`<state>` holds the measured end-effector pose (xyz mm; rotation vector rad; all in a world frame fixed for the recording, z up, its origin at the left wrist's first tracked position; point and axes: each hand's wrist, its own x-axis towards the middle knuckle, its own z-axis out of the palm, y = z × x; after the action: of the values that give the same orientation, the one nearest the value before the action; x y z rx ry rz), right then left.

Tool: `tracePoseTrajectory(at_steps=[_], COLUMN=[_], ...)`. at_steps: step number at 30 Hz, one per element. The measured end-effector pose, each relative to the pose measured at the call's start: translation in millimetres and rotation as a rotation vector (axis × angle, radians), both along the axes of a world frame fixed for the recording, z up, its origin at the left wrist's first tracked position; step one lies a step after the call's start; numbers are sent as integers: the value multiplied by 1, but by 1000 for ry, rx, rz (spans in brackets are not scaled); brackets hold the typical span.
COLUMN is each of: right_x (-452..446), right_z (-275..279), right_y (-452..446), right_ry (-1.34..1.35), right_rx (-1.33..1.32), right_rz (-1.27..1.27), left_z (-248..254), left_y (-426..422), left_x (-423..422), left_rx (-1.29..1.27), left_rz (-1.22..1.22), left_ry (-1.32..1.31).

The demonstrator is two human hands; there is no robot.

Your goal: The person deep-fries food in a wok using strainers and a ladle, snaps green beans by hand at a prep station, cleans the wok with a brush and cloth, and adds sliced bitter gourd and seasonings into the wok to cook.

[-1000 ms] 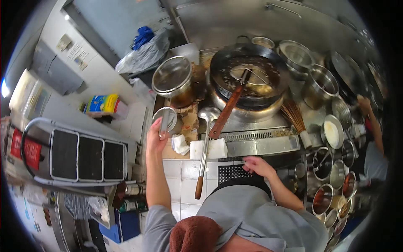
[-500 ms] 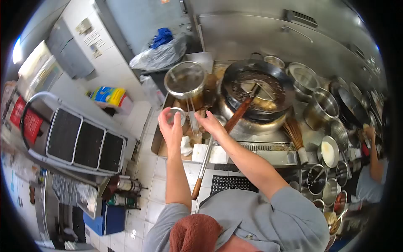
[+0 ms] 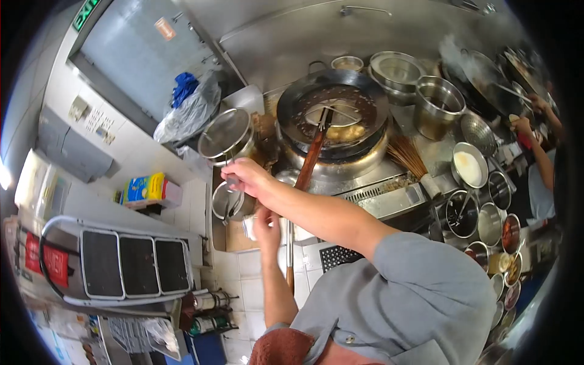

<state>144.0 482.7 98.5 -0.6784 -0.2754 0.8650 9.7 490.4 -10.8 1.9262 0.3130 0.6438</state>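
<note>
A round mesh strainer rests over a metal pot at the left of the cooking counter. My right hand reaches across and is closed on the strainer's handle, above a smaller metal pot. Below it, beside a white folded cloth, is my left hand; its fingers are blurred and partly hidden by my right forearm. The ladle lies under my right arm, partly covered. A large black wok holds dark oil, frying food and a wooden-handled tool.
A bamboo brush lies right of the wok. Bowls and pans crowd the right side, where another person's arm works near a steaming wok. A folded step ladder stands left, and a bagged bin upper left.
My right hand has moved left and closed on the strainer's handle. My left hand has dropped from near the small pot to the cloth. The view has turned somewhat.
</note>
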Motion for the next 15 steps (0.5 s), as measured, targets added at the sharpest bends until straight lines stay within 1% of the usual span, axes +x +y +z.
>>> tracePoseTrajectory(at_steps=[2, 3, 4, 6, 7, 8, 9, 10, 11, 12, 13, 14, 15], right_x=[6, 7, 5, 7, 12, 32, 23, 15, 16, 16, 13, 8, 7], right_z=[4, 13, 23, 19, 9, -34, -34, -35, -50, -49, -49, -48, -44], right_y=[-40, -75, -116, -187, -222, -250, -279, -307, -331, -348, -364, -381, -393], right_ry=[-47, -78, -105, -134, -129, -150, -198, -213, -302, -296, -303, -305, -304], right_rx=[126, 109, 86, -8, -163, -124, -225, -311, -381, -395, -470, -549, -571], right_rz=[-73, -101, -125, -240, -266, -258, -376, -436, -513, -562, -627, -691, -707], left_z=[28, 34, 27, 44, 35, 26, 27, 28, 18, 11, 26, 35, 59], left_y=[-38, -52, -54, -70, -65, -59, -58, -58, -52, -44, -48, -51, -57], left_x=[18, 28, 42, 55, 66, 79, 87, 98, 104, 111, 109, 108, 101], left_rx=[460, 493, 628, 921, 997, 1011, 925, 839, 914, 839, 690, 599, 532], left_rz=[-59, -79, -113, -76, -111, -155, -197, -243, -266, -366, -456, -497, -526], left_ry=[-95, -33, 117, 96, 222, 243, 379, 510, 380, 329, 313, 231, 324])
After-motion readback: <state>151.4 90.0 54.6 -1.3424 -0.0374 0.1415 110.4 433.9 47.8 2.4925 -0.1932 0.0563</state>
